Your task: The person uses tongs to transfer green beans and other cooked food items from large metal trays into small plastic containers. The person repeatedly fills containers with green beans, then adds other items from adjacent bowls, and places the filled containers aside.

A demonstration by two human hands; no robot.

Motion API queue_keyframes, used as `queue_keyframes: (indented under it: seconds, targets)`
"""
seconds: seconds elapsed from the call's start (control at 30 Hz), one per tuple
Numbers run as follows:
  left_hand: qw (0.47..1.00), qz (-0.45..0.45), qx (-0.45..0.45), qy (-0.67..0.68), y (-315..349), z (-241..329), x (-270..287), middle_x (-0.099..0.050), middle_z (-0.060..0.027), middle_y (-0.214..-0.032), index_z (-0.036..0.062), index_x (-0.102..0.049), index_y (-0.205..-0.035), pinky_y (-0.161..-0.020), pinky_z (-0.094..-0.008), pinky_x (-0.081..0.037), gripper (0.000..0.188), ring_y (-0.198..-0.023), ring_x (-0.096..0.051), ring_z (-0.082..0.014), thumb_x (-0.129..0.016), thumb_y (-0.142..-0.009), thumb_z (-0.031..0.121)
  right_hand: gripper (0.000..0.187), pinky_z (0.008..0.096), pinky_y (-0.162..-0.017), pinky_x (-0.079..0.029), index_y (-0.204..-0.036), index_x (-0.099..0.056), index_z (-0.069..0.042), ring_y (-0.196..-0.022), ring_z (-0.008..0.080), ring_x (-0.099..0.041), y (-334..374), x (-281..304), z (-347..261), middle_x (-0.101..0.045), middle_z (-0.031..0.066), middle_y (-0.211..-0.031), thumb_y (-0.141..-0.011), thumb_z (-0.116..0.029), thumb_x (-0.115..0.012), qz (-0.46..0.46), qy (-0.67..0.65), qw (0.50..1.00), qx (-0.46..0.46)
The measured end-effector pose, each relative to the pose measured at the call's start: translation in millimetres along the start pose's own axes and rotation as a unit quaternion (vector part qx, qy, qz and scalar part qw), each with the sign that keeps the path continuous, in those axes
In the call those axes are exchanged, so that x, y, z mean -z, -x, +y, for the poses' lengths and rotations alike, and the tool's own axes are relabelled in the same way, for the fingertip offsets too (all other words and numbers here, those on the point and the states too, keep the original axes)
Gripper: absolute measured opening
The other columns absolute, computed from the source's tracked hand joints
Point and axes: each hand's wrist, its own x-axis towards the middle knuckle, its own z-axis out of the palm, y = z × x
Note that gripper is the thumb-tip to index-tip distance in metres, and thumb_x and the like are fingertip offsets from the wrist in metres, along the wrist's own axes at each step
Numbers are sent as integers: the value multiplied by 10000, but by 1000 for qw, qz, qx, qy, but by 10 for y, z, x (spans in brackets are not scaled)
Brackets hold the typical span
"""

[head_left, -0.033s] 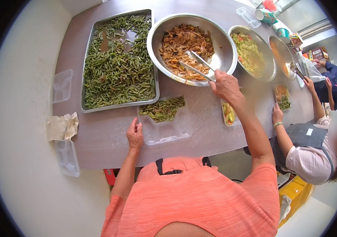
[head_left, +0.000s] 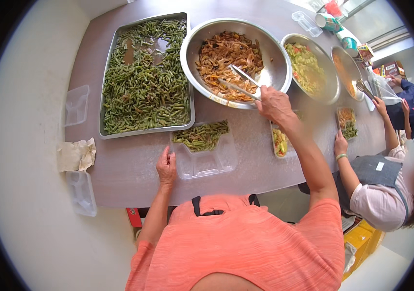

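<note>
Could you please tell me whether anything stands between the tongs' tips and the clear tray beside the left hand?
Yes, the steel bowl's near rim: the tongs in the right hand reach over it into the brown food. Beyond it, nothing visible blocks the clear tray.

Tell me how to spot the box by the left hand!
Start at the big metal tray on the left. By its near right corner sits a clear box, with the left hand at its left edge. Unlike its neighbours, it holds only green beans, all in the back part.
</note>
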Motion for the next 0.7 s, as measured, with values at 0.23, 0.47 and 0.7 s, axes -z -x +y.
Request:
queue_keyframes:
  seconds: [0.23, 0.47, 0.7]
  targets:
    - [989, 67, -87, -103, 33, 78, -124, -554, -89, -755, 20, -586, -1176, -585, -336, -461, 339, -641, -537, -218, -612, -870, 164, 164, 325, -530, -524, -922, -545, 29, -670, 208, -600, -1028, -602, 105, -545, 106, -750, -812, -91, -528, 193, 115, 964, 146]
    - [988, 67, -83, -113, 77, 46, -137, -560, -88, -755, 19, -582, -1170, -580, -341, -464, 359, -628, -542, -224, -618, -855, 186, 170, 394, -662, -563, -964, -555, 40, -834, 314, -677, -1872, -500, 128, -637, 197, -870, -838, -61, -501, 75, 55, 990, 107]
    - [988, 78, -76, -113, 88, 35, -146, -561, -75, -742, 25, -587, -1154, -562, -336, -463, 369, -597, -533, -213, -640, -838, 209, 165, 437, -757, -551, -935, -585, 42, -879, 361, -670, -1639, -415, 82, -666, 224, -893, -827, -34, -486, -40, 16, 985, 164]
